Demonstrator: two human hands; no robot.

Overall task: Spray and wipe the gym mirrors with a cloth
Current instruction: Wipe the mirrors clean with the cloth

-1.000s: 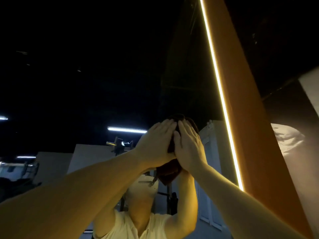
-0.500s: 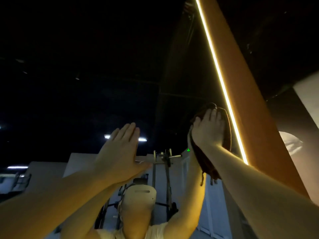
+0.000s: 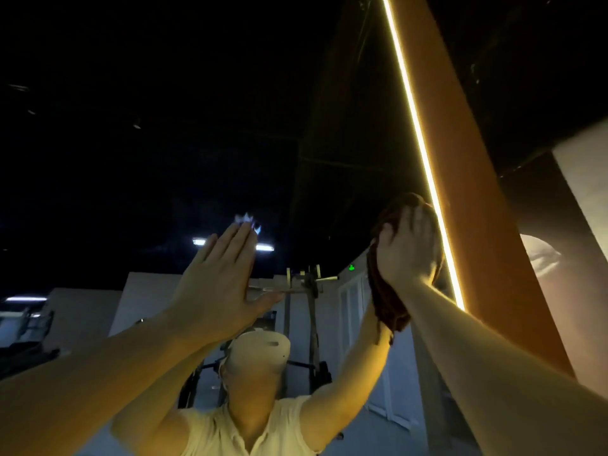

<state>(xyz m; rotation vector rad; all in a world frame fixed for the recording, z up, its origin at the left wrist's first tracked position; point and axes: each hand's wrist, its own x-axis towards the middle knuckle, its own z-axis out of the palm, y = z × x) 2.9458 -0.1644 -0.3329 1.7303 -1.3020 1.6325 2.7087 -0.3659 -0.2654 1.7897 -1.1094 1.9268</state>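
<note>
A tall mirror (image 3: pixel 148 133) fills the view ahead and reflects a dark gym ceiling and my own raised arms. My right hand (image 3: pixel 408 245) presses a dark brown cloth (image 3: pixel 385 297) flat against the glass, high up near the mirror's right edge. The cloth bunches above my fingers and hangs below my wrist. My left hand (image 3: pixel 217 284) is raised to the left with straight fingers, palm toward the glass, holding nothing. No spray bottle is in view.
A lit LED strip (image 3: pixel 418 136) runs along the mirror's right edge beside an orange panel (image 3: pixel 477 192). A white wall (image 3: pixel 585 192) stands further right. In the reflection I see gym equipment (image 3: pixel 306 291) and ceiling lights.
My hands were together on the cloth at mid-mirror. My right hand has carried the cloth up and right toward the LED strip, while my left hand has come off it and moved left.
</note>
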